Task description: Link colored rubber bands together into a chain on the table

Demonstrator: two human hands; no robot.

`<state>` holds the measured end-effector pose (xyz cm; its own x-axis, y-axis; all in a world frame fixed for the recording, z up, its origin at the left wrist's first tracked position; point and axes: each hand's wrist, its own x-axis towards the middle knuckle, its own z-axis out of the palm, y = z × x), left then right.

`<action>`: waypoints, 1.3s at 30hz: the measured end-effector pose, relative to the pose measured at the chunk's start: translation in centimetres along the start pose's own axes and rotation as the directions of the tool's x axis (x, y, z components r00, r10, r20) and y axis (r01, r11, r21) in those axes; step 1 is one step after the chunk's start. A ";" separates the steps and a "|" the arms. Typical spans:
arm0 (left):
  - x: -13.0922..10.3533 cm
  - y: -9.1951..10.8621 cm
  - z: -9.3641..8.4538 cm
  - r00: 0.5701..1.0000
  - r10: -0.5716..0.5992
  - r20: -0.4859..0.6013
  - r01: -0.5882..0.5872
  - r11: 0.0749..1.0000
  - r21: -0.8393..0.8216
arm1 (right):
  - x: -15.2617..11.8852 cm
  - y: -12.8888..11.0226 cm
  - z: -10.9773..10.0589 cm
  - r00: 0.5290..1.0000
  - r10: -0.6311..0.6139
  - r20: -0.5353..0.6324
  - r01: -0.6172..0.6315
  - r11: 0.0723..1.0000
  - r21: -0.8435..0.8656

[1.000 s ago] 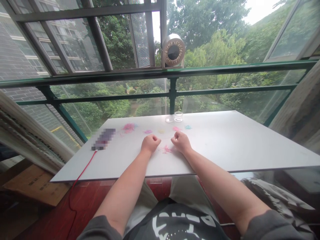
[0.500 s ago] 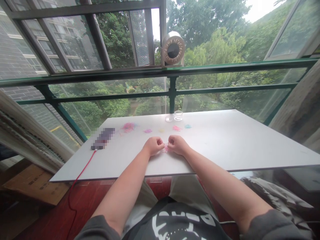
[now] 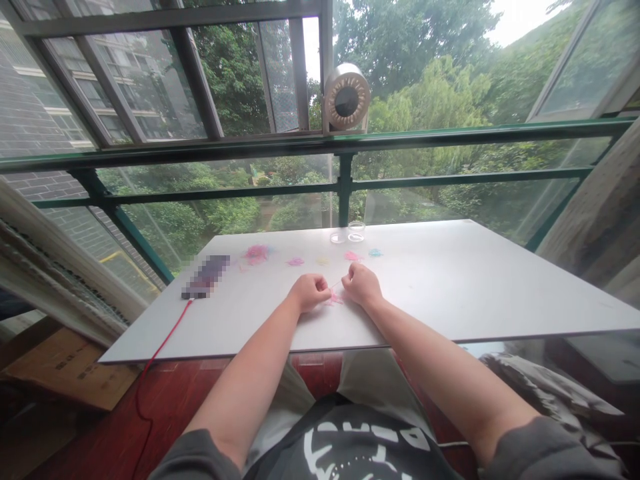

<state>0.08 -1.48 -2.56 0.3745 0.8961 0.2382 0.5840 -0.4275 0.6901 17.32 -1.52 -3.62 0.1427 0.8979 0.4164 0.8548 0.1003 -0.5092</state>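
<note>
My left hand [image 3: 309,293] and my right hand [image 3: 362,284] are both closed above the middle of the white table. A thin pink strand [image 3: 337,285] stretches between their fingertips, pinched at each end. Just below it a small pink pile [image 3: 334,299] of thin pieces lies on the tabletop. Farther back sit a large pink-red pile [image 3: 257,253], a purple pile [image 3: 295,262], a pale yellow pile [image 3: 323,261], a bright pink pile [image 3: 353,256] and a light blue pile [image 3: 375,253].
Clear round containers [image 3: 356,231] stand at the table's back edge. A blurred-out phone [image 3: 206,277] with a red cable [image 3: 170,331] lies on the left of the table [image 3: 465,280]. Behind runs a green railing [image 3: 450,138] with a round fan [image 3: 347,99] near it.
My right hand has moved slightly right and away from my left hand. The gap between them is wider, with the strand showing across it.
</note>
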 end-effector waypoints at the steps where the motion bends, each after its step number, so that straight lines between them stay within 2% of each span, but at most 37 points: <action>1: 0.0 0.0 0.0 1.000 0.001 -0.006 -0.001 1.000 0.001 | 0.0 0.0 0.0 1.000 -0.017 0.012 0.017 1.000 0.004; 4: 0.0 0.1 -0.1 0.999 -0.011 -0.037 0.012 1.000 0.019 | -0.5 -0.4 -0.3 0.982 -0.167 0.086 0.162 0.985 0.061; 7: -0.1 0.2 -0.1 0.997 -0.034 -0.075 0.038 0.998 0.052 | -1.1 -0.9 -0.8 0.906 -0.387 0.170 0.367 0.920 0.137; 9: -0.1 0.2 -0.2 0.994 -0.049 -0.098 0.058 0.994 0.090 | -1.4 -1.2 -1.0 0.866 -0.467 0.179 0.445 0.883 0.151; 10: -0.1 0.3 -0.2 0.992 -0.057 -0.111 0.070 0.991 0.114 | -1.5 -1.2 -1.0 0.863 -0.475 0.174 0.454 0.879 0.149; 12: 0.0 0.2 -0.3 0.985 -0.082 -0.149 0.106 0.981 0.162 | -1.3 -1.2 -0.8 0.886 -0.435 0.159 0.415 0.898 0.143; 15: 0.2 0.0 -0.5 0.960 -0.131 -0.248 0.185 0.960 0.211 | -0.9 -0.8 -0.4 0.951 -0.287 0.117 0.272 0.953 0.131; 17: 0.3 -0.1 -0.6 0.944 -0.154 -0.291 0.220 0.952 0.211 | -0.7 -0.6 -0.3 0.973 -0.213 0.092 0.201 0.971 0.130; 18: 0.2 -0.2 -0.5 0.948 -0.149 -0.280 0.210 0.957 0.202 | -0.6 -0.6 -0.3 0.976 -0.201 0.088 0.189 0.973 0.132; 20: 0.0 -0.1 -0.4 0.981 -0.092 -0.171 0.121 0.978 0.169 | -0.8 -0.6 -0.3 0.967 -0.234 0.101 0.219 0.966 0.140; 22: -0.2 0.1 -0.2 1.000 0.002 -0.030 0.001 0.992 0.123 | -1.0 -0.8 -0.5 0.936 -0.322 0.144 0.301 0.941 0.153; 24: -0.3 0.2 0.0 0.999 0.050 0.017 -0.051 0.994 0.100 | -1.2 -0.9 -0.5 0.898 -0.402 0.180 0.375 0.912 0.166; 26: -0.2 0.1 -0.1 0.998 0.015 -0.056 -0.009 0.992 0.122 | -1.2 -0.9 -0.5 0.900 -0.402 0.167 0.376 0.911 0.167; 30: 0.3 -0.4 -0.6 0.963 -0.117 -0.244 0.163 0.970 0.179 | -0.5 -0.4 -0.2 0.975 -0.206 0.079 0.191 0.967 0.170; 33: 0.4 -0.5 -0.8 0.942 -0.165 -0.293 0.222 0.960 0.170 | -0.2 -0.1 -0.1 0.988 -0.140 0.065 0.125 0.973 0.193; 35: 0.2 -0.3 -0.7 0.965 -0.126 -0.231 0.163 0.975 0.149 | -0.3 -0.1 -0.2 0.979 -0.186 0.089 0.163 0.963 0.214; 37: 0.0 -0.1 -0.5 0.994 -0.031 -0.106 0.044 0.992 0.120 | -0.5 -0.2 -0.2 0.953 -0.272 0.131 0.236 0.942 0.238; 39: -0.2 -0.1 -0.3 0.999 0.039 -0.013 -0.037 0.994 0.102 | -0.7 -0.3 -0.3 0.929 -0.335 0.158 0.291 0.924 0.248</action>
<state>-0.22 -1.56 -2.44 0.3871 0.8805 0.2737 0.6404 -0.4703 0.6072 17.13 -2.28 -3.55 -0.2321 0.8682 0.4385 0.7078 0.4600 -0.5361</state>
